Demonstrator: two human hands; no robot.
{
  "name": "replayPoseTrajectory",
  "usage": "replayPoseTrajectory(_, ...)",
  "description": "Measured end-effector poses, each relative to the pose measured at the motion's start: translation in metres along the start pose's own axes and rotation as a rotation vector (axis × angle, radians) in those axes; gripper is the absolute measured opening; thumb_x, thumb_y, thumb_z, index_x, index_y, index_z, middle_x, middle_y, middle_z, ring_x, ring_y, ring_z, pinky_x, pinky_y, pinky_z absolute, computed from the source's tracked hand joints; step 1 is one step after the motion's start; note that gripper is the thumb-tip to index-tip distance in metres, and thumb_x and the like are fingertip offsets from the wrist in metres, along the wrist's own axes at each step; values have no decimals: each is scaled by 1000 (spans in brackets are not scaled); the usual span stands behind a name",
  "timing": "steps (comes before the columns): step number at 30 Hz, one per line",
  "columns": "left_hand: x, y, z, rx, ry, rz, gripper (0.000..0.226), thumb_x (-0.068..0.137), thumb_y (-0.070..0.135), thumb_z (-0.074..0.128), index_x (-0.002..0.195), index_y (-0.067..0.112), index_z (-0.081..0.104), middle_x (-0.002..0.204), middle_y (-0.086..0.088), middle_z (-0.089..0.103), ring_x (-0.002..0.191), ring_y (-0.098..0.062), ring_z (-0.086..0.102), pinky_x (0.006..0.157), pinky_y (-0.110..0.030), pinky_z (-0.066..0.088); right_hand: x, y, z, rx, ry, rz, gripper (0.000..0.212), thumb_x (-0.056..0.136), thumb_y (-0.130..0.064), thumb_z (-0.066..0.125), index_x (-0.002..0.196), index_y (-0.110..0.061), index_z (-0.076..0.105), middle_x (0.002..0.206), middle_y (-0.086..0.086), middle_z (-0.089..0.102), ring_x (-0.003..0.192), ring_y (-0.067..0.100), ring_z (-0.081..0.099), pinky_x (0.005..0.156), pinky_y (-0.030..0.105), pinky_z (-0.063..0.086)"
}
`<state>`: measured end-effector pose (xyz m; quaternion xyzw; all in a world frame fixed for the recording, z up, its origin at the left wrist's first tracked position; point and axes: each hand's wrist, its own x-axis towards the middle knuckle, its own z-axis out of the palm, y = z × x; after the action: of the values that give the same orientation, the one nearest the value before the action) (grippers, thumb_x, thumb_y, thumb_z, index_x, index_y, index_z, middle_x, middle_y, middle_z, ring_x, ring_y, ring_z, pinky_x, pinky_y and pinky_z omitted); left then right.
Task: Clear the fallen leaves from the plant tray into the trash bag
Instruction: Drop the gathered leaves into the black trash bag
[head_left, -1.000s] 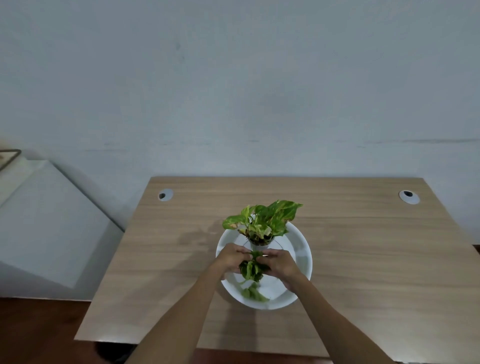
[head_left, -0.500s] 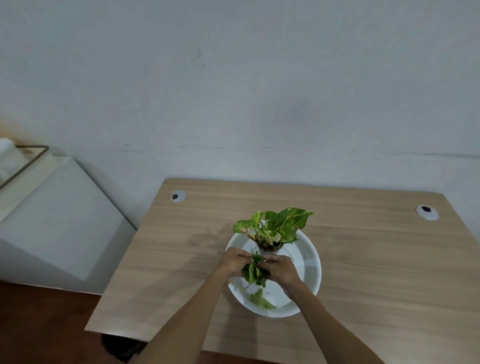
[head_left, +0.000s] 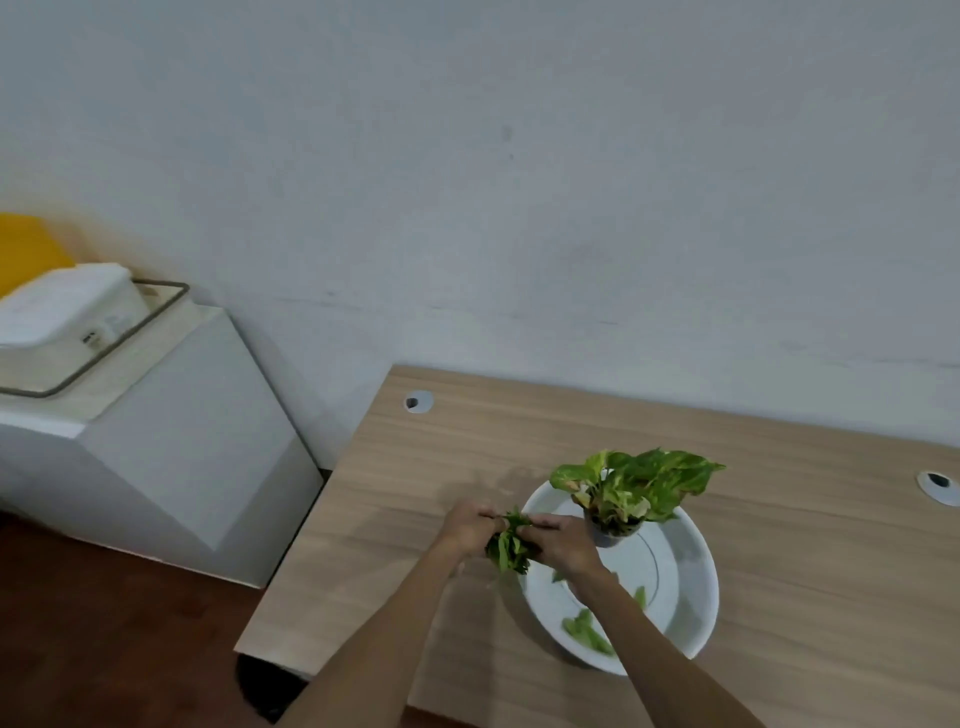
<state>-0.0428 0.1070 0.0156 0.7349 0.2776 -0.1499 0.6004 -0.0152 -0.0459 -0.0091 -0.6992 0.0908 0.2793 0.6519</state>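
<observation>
A bunch of green fallen leaves (head_left: 509, 545) is pinched between my left hand (head_left: 470, 527) and my right hand (head_left: 558, 543), held over the left rim of the white round plant tray (head_left: 691, 613). A small potted plant (head_left: 631, 488) with green and yellow leaves stands in the far part of the tray. Loose leaves (head_left: 587, 631) still lie in the tray's near part. A dark shape, possibly the trash bag (head_left: 265, 691), shows under the table's near left corner.
The tray sits on a wooden table (head_left: 810, 545) with two cable grommets (head_left: 418, 401). To the left stands a white cabinet (head_left: 171, 441) carrying a white box (head_left: 67, 306) on a framed tray. A grey wall runs behind; dark floor lies at the lower left.
Both hands, holding the leaf bunch, have lifted and shifted left from the tray's middle to its left rim. The view has swung left, showing more of the cabinet and floor.
</observation>
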Motion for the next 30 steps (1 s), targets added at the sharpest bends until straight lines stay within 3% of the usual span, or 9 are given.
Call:
replayPoseTrajectory(6,0,-26,-80,-39,34,1,12,87,2,62,87,4,73,89,-16,70,84,-27,67,86,-48,58,1,-9,87,-71,20,4,25,83,1,73,108,5,73,105,25,73,95,35,71,89,41,58)
replayPoseTrajectory(10,-8,-48,-150,-57,57,8,12,86,5,63,77,7,70,86,-18,70,80,-28,69,81,-47,60,-2,-11,158,-127,-14,-1,20,84,0,72,104,1,75,97,20,75,77,21,69,69,28,59)
replayPoseTrajectory(14,-23,-83,-226,-70,116,5,12,86,9,65,79,4,72,88,-19,71,84,-31,71,80,-47,61,-10,-2,241,-180,-31,-18,21,81,-3,76,101,1,76,96,19,77,86,27,72,89,45,59)
replayPoseTrajectory(17,-36,-118,-283,-119,160,-12,15,86,12,66,93,2,75,99,-21,74,92,-34,71,83,-49,60,-19,5,304,-220,-69,-9,20,79,-7,78,99,-4,78,94,13,78,92,28,74,89,44,60)
replayPoseTrajectory(21,-57,-155,-349,-202,206,-35,12,88,10,65,91,9,76,97,-18,74,91,-33,70,86,-48,58,-29,15,380,-260,-175,-16,17,81,-9,77,98,-11,79,93,8,79,91,25,75,86,40,61)
replayPoseTrajectory(25,-68,-187,-395,-267,206,-74,15,89,5,62,86,12,75,81,-12,71,69,-20,68,66,-32,57,-33,34,435,-348,-181,-68,20,80,-19,78,100,-19,80,95,2,79,89,18,75,87,37,60)
replayPoseTrajectory(30,-57,-218,-430,-153,293,-50,16,87,5,66,88,17,76,87,-8,73,69,-9,66,69,-22,54,-24,59,485,-389,-156,-86,22,81,-20,77,102,-21,80,95,1,79,90,15,73,89,34,58)
